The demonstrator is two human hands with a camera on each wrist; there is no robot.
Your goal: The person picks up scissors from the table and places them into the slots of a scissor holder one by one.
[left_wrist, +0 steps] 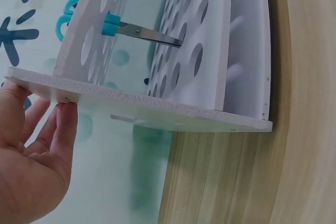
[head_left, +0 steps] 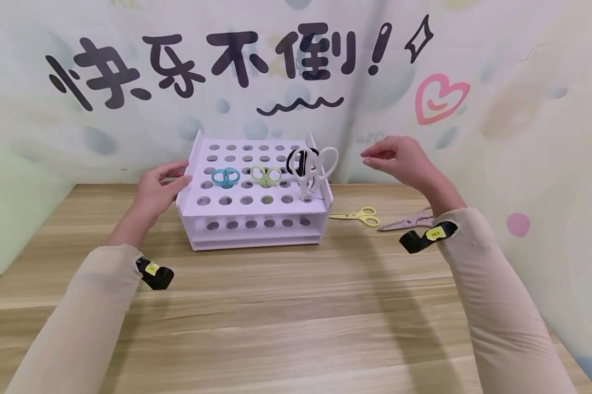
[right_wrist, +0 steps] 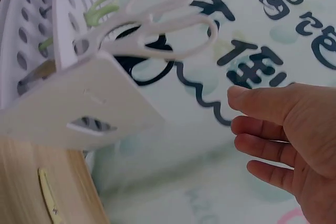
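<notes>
The left hand (head_left: 155,191), fingers extended and gripping nothing, touched the rack (head_left: 247,210) at its end, ideally steadying it lightly, while the empty, relaxed right hand (head_left: 400,157) hung beside the racked white scissors (head_left: 318,177).

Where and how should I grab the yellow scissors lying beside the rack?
Take the yellow scissors by their handle loops, ideally with the right hand coming down from above and the right. They lie flat on the table, loops turned away from the white rack, blades pointing toward it. The purple scissors lie close to the loops, so descend carefully.
</notes>
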